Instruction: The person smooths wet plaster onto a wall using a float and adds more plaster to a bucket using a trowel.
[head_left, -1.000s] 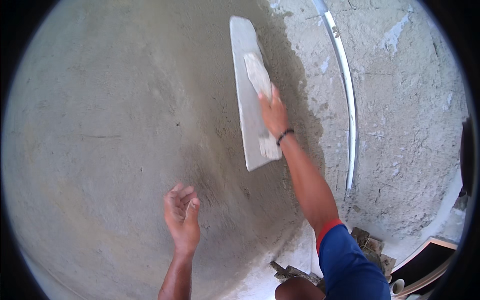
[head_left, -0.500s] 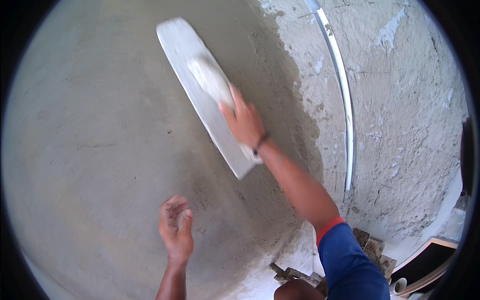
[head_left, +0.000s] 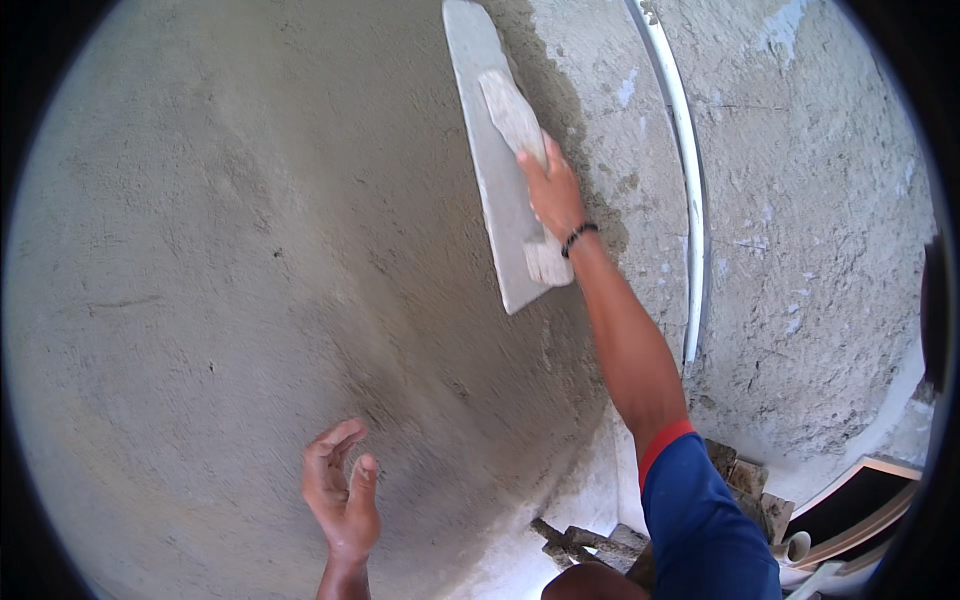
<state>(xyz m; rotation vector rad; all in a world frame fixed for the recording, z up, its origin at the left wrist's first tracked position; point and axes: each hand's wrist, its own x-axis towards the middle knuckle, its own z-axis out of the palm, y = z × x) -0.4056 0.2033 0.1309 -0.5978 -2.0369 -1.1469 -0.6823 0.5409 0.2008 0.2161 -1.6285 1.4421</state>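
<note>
My right hand (head_left: 553,190) grips the pale handle of a long grey plastering float (head_left: 482,175), whose flat blade lies upright against the damp grey plaster wall (head_left: 210,200), near the plaster's darker ragged right edge. A dark bracelet is round that wrist. My left hand (head_left: 340,485) hangs open lower down before the wall, fingers loosely curled and holding nothing; whether it touches the plaster I cannot tell.
A white pipe (head_left: 690,180) runs upright on the rougher, paint-flecked wall at right. At bottom right are rough broken blocks or boards (head_left: 745,475), a short pipe (head_left: 797,546) and a dark-panelled wooden frame (head_left: 850,515).
The float swung left and tilted, then came back right, upright and higher than a second ago. My left hand has moved down and left.
</note>
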